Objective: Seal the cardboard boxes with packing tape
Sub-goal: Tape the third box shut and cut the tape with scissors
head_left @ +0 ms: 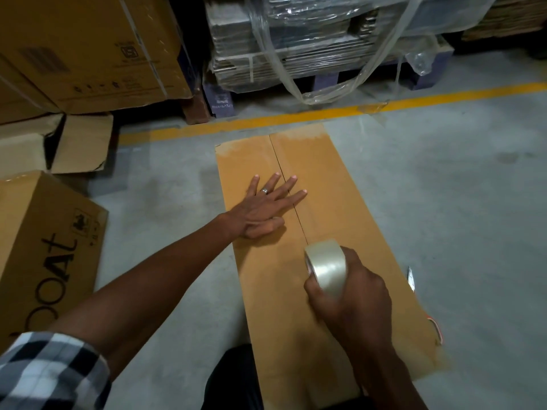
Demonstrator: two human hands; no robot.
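Lying flat on the grey concrete floor (pixel 444 187) is the long cardboard box (pixel 331 220), its two top flaps meeting along a centre seam (pixel 291 199) that runs away from the person. Left hand (pixel 262 210) is down on the left flap, palm flat and fingers spread wide, fingertips reaching just across the seam, a ring (pixel 265 190) showing on one finger. Right hand (pixel 352 294) has its fingers wrapped around the roll of clear packing tape (pixel 327 266), held just above the box, right over the seam on the near side. A shiny strip of tape (pixel 299 134) is laid across the far end of the box. A yellow floor line (pixel 296 116) runs beyond that edge. Off to the left stands another carton (pixel 38 247) with dark lettering, and behind it bigger boxes (pixel 88 48) are stacked beside a plastic-wrapped pallet of flat cardboard (pixel 296 45). A checked sleeve (pixel 50 374) shows at the lower left corner.
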